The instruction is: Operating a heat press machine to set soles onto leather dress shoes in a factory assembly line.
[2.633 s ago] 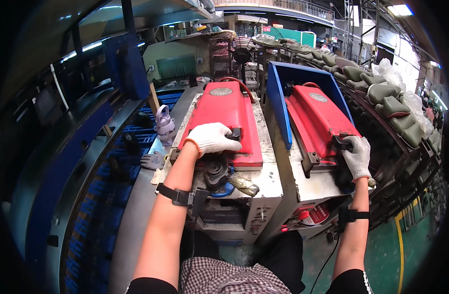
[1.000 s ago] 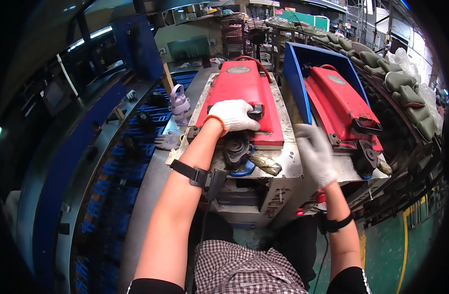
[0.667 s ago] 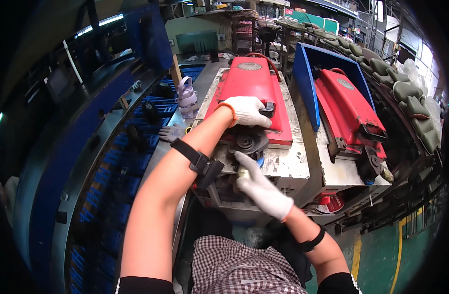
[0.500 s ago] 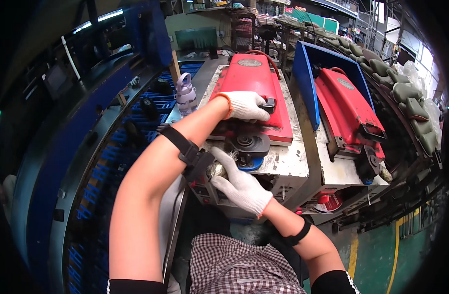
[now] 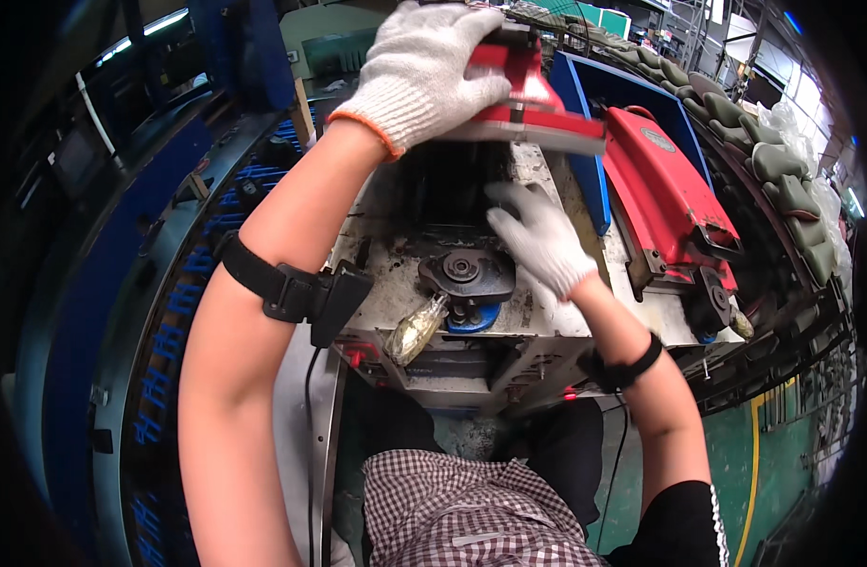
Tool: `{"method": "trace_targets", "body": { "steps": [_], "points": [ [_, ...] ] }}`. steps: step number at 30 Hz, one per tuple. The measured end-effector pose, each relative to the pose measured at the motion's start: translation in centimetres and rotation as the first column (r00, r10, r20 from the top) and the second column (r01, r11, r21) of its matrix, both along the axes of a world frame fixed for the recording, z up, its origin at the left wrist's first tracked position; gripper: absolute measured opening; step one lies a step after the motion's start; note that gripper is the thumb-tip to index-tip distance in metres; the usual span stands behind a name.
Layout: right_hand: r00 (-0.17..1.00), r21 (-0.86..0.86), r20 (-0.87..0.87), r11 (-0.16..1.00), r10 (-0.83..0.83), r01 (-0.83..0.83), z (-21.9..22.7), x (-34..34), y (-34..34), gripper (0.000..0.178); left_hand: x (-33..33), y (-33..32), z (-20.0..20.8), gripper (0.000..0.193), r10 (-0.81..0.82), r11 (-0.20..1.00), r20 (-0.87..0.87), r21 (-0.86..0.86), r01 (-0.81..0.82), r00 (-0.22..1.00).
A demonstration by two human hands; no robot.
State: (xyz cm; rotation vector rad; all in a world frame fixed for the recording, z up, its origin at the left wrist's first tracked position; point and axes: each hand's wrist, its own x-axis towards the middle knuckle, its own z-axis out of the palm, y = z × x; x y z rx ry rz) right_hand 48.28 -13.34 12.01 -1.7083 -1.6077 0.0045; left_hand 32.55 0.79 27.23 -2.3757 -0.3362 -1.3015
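My left hand [image 5: 419,76], in a white knit glove with an orange cuff, grips the front of a red machine lid [image 5: 537,128]. The lid is tilted up over a dark opening [image 5: 457,184]; the hand hides much of it. My right hand [image 5: 542,236], gloved too and slightly blurred, is open beside the opening's right side, holding nothing. Between my arms, on the front of the worn white machine top [image 5: 381,283], sits a black clamp latch [image 5: 467,274] over a blue base [image 5: 473,318]. Its lever handle [image 5: 417,331], wrapped in yellowish clear film, points toward me at the left.
A second machine with a closed red lid [image 5: 665,189] and blue guard panels [image 5: 585,142] stands to the right. Beyond it, a rack holds several olive-green padded pieces [image 5: 783,170]. A blue roller conveyor [image 5: 169,331] runs along my left. Green floor [image 5: 727,472] shows at lower right.
My left hand has raised the red lid, which lay closed before. My right hand has left the lever handle and moved right and forward. The handle now points toward me, uncovered.
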Motion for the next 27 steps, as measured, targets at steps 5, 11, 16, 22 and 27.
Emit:
{"method": "trace_targets", "body": {
  "steps": [5,11,16,22,27],
  "points": [
    [0.993,-0.314,0.014,0.943,-0.114,0.113,0.4,0.6,10.0,0.091,-2.1,-1.0,-1.1,0.055,-0.083,0.996,0.014,-0.018,0.084,0.996],
    [0.989,-0.459,0.049,0.876,-0.140,0.147,0.1,0.1,15.6,0.101,-4.0,-0.4,-3.6,0.066,0.005,0.995,0.144,0.098,-0.019,0.990],
    [0.742,-0.246,-0.670,0.952,-0.031,-0.183,-0.2,4.8,11.6,0.076,-9.6,-3.3,-9.4,0.058,-0.255,0.644,0.409,-0.603,0.470,0.876],
    [0.223,0.155,-0.948,0.941,0.228,-0.302,2.2,1.7,1.4,0.057,-13.4,-4.1,-15.6,0.066,0.125,-0.048,0.682,-0.721,0.691,0.720],
    [-0.037,0.316,-0.943,0.851,0.331,-0.420,2.8,-1.9,-1.8,0.060,-13.9,-7.4,-18.3,0.068,0.169,-0.424,0.799,-0.470,0.774,0.577]
  ]
}}
